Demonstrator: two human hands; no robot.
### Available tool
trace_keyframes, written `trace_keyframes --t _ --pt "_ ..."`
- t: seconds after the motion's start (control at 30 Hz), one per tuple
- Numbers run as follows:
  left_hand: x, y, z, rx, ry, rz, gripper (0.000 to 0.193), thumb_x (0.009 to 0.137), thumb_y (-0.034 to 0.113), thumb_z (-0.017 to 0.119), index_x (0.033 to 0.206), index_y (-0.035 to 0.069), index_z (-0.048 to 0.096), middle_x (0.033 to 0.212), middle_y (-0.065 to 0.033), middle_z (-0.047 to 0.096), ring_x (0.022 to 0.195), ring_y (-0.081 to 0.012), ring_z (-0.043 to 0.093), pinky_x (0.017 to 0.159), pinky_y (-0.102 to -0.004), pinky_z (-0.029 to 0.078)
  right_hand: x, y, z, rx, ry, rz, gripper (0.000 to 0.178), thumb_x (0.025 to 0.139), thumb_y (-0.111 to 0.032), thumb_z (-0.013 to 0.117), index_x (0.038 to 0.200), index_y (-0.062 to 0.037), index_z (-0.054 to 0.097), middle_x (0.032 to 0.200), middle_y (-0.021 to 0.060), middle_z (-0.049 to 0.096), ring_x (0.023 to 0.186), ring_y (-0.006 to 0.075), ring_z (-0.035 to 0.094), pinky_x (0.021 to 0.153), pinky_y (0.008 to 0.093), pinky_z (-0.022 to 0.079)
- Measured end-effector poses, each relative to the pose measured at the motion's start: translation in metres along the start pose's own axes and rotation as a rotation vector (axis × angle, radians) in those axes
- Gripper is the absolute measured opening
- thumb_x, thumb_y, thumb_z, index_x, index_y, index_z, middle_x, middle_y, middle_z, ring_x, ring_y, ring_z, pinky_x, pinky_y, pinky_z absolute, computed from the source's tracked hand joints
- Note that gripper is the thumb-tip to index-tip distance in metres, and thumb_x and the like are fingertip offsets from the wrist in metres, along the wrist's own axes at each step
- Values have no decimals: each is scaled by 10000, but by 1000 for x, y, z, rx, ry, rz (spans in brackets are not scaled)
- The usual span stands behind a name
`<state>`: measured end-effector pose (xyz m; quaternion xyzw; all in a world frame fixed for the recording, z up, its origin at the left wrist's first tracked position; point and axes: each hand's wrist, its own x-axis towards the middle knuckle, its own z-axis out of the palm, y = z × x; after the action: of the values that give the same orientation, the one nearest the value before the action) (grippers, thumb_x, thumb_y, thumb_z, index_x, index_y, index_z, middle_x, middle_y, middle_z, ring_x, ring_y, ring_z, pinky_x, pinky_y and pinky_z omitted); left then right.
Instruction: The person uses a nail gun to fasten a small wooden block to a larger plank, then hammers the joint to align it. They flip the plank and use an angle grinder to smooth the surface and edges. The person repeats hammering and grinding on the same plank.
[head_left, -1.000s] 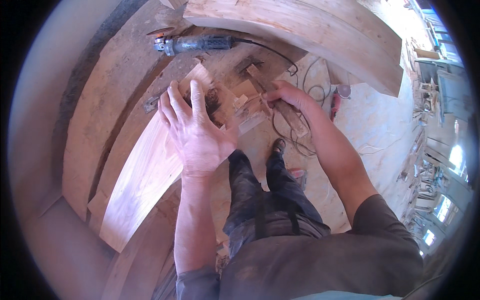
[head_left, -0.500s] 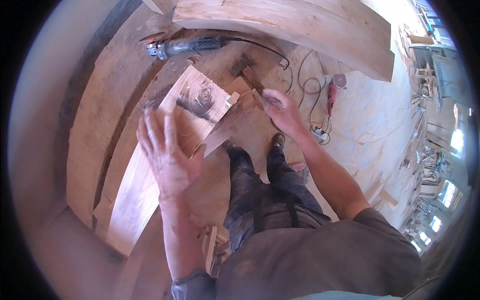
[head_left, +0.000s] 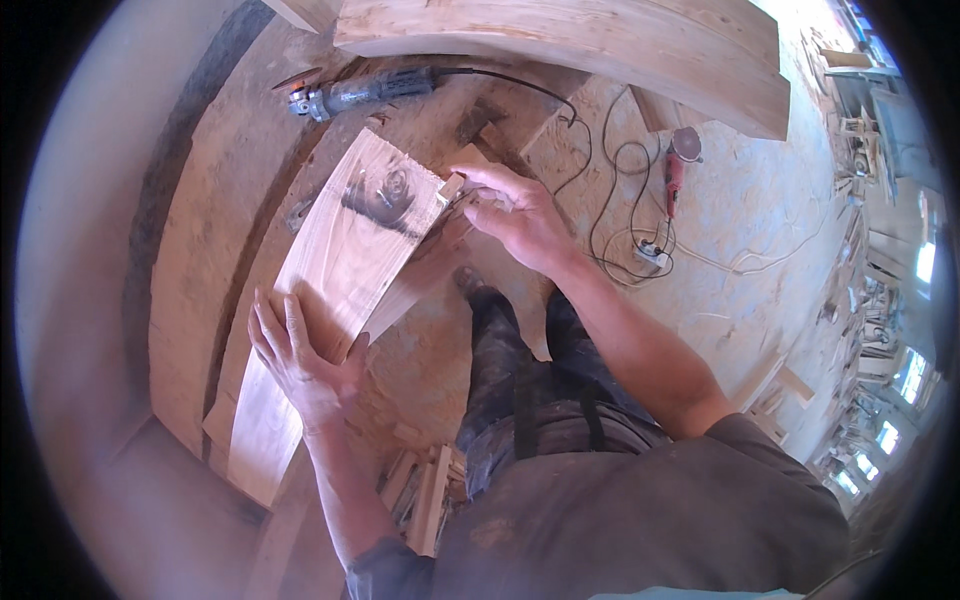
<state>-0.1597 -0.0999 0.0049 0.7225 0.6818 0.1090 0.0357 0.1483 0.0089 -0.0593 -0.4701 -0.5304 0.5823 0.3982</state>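
Observation:
A pale timber beam (head_left: 345, 255) lies slantwise in front of me, with a dark knot (head_left: 385, 196) near its far end. My left hand (head_left: 305, 370) rests flat on its nearer half, fingers stretched out and thumb over the right edge. At the beam's far right corner sits a small wooden block (head_left: 451, 188). My right hand (head_left: 515, 215) reaches that corner from the right, its index finger and thumb closed about the block; the fingertips are partly hidden.
An angle grinder (head_left: 360, 92) lies beyond the beam, its black cord trailing right. A red sander (head_left: 675, 180) and a power strip (head_left: 653, 256) are on the dusty floor (head_left: 740, 210). A thick timber (head_left: 560, 35) spans the far side. Offcuts (head_left: 430, 500) lie by my legs.
My left hand has slid down the beam toward me. My right hand has moved left to the small block and closed on it. The view has shifted slightly.

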Motion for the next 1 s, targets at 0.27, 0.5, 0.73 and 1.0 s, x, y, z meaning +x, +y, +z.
trace_keyframes --t 0.27,0.5,0.73,1.0 --pt "-1 0 0 -24 43 -14 995 630 332 905 1492 15 520 1624 -282 368 1458 -514 348 1204 -619 316 8 -7 7 102 107 79 302 1031 -158 699 1278 14 722 1101 69 743 960 111 653 845 288 536" --pt "0 0 1 -15 21 -35 1003 665 372 895 1514 22 492 1622 -265 372 1454 -502 356 1205 -610 305 15 -9 8 49 128 112 240 1048 -129 672 1221 17 750 991 -9 680 901 68 594 793 242 497" --pt "0 -3 4 -17 46 -6 1007 637 373 899 1499 25 513 1592 -280 388 1417 -517 376 1176 -622 338 15 -18 10 -4 169 137 271 1018 -188 708 1177 23 768 995 38 753 908 91 653 798 265 523" --pt "2 1 1 8 16 -34 1019 630 387 907 1493 10 519 1597 -285 385 1432 -512 375 1180 -612 342 14 24 -12 162 265 141 328 1017 -180 695 1262 37 718 1184 109 766 1076 148 691 929 303 539"
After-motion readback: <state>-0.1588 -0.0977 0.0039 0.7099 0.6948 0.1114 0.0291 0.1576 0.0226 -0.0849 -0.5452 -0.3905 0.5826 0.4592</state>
